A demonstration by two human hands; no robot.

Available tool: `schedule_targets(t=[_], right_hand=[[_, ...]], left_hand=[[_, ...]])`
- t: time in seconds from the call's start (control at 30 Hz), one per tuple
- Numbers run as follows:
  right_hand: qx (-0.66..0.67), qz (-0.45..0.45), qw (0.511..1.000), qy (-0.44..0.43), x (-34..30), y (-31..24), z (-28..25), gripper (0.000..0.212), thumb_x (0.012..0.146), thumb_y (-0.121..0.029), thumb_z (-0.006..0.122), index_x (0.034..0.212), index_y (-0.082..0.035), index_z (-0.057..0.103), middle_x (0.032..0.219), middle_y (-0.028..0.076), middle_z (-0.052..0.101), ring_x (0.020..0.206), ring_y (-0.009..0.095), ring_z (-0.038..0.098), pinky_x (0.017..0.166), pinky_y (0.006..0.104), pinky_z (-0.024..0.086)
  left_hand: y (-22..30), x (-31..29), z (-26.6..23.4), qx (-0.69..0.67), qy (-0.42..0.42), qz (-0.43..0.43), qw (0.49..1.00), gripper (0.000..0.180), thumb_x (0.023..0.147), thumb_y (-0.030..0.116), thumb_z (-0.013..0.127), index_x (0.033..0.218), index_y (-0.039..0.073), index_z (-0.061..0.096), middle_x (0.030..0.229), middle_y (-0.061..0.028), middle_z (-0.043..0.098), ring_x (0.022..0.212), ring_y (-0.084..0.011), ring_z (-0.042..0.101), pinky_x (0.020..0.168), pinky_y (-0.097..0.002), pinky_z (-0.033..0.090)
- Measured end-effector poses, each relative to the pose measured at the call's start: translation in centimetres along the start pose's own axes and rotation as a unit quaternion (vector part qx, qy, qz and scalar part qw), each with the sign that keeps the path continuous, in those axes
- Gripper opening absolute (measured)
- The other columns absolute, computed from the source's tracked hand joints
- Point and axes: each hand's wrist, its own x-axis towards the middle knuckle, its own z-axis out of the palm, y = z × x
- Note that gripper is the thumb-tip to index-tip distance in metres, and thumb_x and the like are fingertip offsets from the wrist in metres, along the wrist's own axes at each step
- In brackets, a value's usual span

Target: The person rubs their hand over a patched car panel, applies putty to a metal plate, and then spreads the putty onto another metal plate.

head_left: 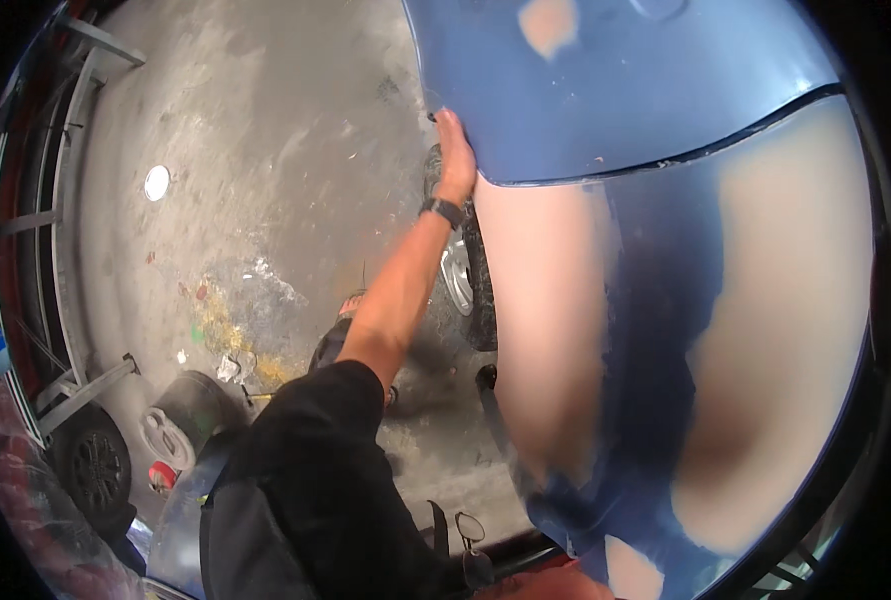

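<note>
My left hand (453, 155) rests along the edge of a blue car body panel (605, 100), its fingers stretched out and close together. Nothing shows in its grasp, and the thumb is mostly hidden. A dark wristband (443, 210) circles the wrist, and a black sleeve covers the upper arm. Below a dark seam, the adjoining car panel (540, 280) carries broad beige, smooth-looking areas beside a strip of blue. Another beige spot marks the upper panel. Partly tucked under the bodywork is a wheel (458, 270) with a silver rim. My right hand is out of the picture.
A stained concrete floor (265, 130) stretches to the left, with a white disc (157, 183) on it. Along the far left run a metal frame (65, 230) and clear plastic sheeting. A loose tyre (90, 460) and a dark bucket (200, 405) stand at lower left.
</note>
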Motion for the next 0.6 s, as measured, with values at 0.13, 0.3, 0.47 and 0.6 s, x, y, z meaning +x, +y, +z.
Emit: schedule_targets(t=[0.13,0.3,0.47,0.6], right_hand=[[0.001,-0.002,1.0,0.001,-0.1,1.5,0.3,0.047,0.07,-0.032,0.074,0.103,0.0,0.062,0.08,0.017,0.067,0.075,0.037,0.067,0.063,0.0455,0.051],[0.001,-0.019,1.0,-0.002,0.8,3.4,-0.4,0.049,0.068,-0.032,0.076,0.103,0.0,0.062,0.081,0.016,0.068,0.075,0.036,0.067,0.063,0.0452,0.051],[-0.005,-0.028,1.0,-0.002,0.9,4.8,-0.8,0.05,0.066,-0.032,0.078,0.103,-0.001,0.062,0.081,0.016,0.068,0.075,0.036,0.067,0.063,0.045,0.051],[0.007,-0.026,1.0,-0.001,0.4,6.2,-0.4,0.052,0.064,-0.032,0.079,0.103,-0.001,0.062,0.082,0.015,0.068,0.075,0.035,0.067,0.063,0.0448,0.052]], left_hand=[[6.2,-9.1,2.7,0.121,0.019,-0.02,0.992,0.078,0.104,0.054,0.012,0.153,-0.006,0.005,0.162,-0.0225,0.001,0.151,-0.0312,-0.002,0.122,-0.0415,0.002],[8.4,-14.8,3.8,0.153,-0.014,-0.002,0.988,0.076,0.104,0.052,0.014,0.154,-0.003,-0.001,0.162,-0.0223,-0.003,0.151,-0.0329,-0.006,0.12,-0.0491,-0.002],[10.5,-20.7,4.7,0.162,-0.023,0.035,0.986,0.077,0.104,0.051,0.02,0.153,-0.004,-0.002,0.161,-0.0248,-0.004,0.15,-0.0367,-0.007,0.12,-0.05,-0.002],[11.9,-27.2,4.4,0.228,-0.142,0.266,0.926,0.081,0.095,0.03,0.045,0.154,-0.003,-0.001,0.161,-0.0263,-0.003,0.15,-0.0374,-0.006,0.121,-0.0476,-0.001]])
